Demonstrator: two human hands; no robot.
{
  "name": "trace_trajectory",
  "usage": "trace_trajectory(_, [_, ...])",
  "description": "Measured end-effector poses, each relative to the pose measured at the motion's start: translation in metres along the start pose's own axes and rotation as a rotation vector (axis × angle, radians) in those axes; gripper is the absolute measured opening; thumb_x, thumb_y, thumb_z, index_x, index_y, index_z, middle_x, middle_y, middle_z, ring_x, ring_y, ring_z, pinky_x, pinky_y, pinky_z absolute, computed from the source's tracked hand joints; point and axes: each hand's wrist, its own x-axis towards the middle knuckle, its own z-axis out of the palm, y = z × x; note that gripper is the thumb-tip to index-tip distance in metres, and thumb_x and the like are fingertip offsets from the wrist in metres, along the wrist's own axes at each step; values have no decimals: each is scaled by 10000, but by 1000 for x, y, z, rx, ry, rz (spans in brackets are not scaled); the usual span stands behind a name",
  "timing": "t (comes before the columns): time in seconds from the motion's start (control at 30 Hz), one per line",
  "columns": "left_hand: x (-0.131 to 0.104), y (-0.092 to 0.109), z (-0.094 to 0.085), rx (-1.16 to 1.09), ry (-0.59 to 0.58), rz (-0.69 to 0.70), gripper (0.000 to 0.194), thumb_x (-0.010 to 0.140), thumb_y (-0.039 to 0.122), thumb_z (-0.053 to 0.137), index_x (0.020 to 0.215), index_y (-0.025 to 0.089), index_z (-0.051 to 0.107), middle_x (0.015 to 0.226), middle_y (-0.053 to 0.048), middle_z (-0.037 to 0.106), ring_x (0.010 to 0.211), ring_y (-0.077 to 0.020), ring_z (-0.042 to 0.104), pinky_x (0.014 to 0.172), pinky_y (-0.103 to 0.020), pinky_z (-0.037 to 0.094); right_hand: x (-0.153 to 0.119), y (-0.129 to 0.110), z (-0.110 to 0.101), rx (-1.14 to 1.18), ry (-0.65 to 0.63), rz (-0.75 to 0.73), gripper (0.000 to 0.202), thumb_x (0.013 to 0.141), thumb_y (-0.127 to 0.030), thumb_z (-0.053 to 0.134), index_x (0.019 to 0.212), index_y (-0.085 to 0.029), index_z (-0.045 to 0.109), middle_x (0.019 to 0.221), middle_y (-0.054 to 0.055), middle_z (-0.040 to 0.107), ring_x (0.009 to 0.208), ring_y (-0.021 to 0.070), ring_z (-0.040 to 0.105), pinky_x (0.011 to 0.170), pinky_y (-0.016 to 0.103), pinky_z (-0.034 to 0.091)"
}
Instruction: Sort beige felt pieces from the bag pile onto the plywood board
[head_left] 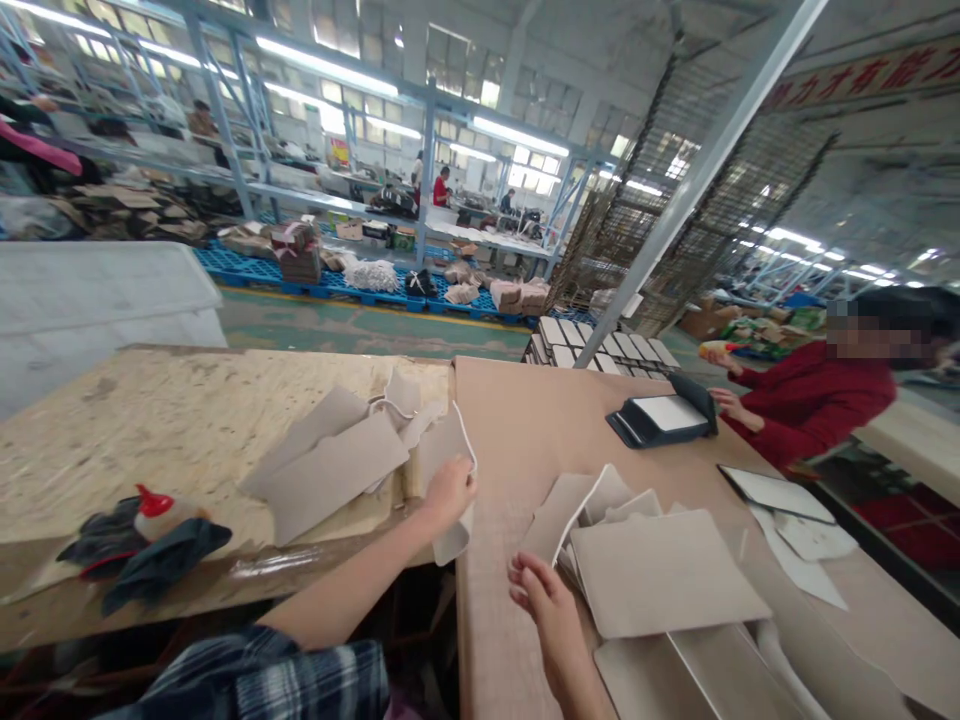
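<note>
My left hand [451,492] is closed on a thin beige-grey panel [442,440] with a pale edge, held upright near the seam between the two tabletops. My right hand [546,595] has its fingers loosely curved and slightly apart, beside the pale edge of a bent panel [577,505]; whether they touch is hard to make out. That panel leans in a loose pile of similar pieces, with a flat rectangular panel [667,572] on top. Left of my left hand, more beige-grey panels [341,475] lie stacked on the wooden board.
On the wooden tabletop [180,400] at left lie a red-capped bottle [159,512] and dark cloths [169,565]. A dark case with a white panel [664,415] is at the right, near a co-worker in red [817,405] holding a yellow bottle [716,349]. A metal post [697,185] slants behind.
</note>
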Motion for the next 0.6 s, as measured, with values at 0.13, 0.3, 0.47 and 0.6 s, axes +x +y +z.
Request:
trace_trajectory(0.13, [-89, 34, -1, -26, 38, 207, 230, 820, 53, 432, 867, 152, 633, 939, -74, 626, 914, -185, 599, 811, -283, 474, -19, -20, 33, 182, -21, 16, 737, 573, -640, 769, 1127, -196, 571, 1212, 138, 619, 991, 267, 645, 734, 366, 551])
trace_trajectory(0.3, [-169, 53, 25, -54, -5, 603, 187, 852, 88, 476, 855, 135, 656, 877, -98, 647, 868, -223, 612, 773, -336, 519, -36, 0, 19, 158, 36, -73, 480, 570, -392, 759, 962, -185, 577, 941, 66, 699, 832, 225, 643, 703, 324, 509])
trace_trajectory(0.47, [-172, 35, 15, -493, 36, 599, 235, 868, 302, 577, 1052, 187, 668, 1160, -102, 652, 1105, -244, 587, 1005, -417, 457, -70, 13, -19, 151, 11, -90, 489, 581, -287, 744, 1029, -175, 582, 913, 51, 723, 825, 231, 651, 744, 332, 496])
trace_trajectory(0.6, [-150, 15, 1, -1013, 11, 59, 576, 764, 345, 681, 1276, 130, 529, 1357, -188, 545, 1294, -331, 474, 1070, -521, 398, -101, 14, -33, 198, -144, -61, 569, 646, -364, 789, 1139, -189, 566, 1079, 83, 712, 959, 261, 658, 795, 350, 506])
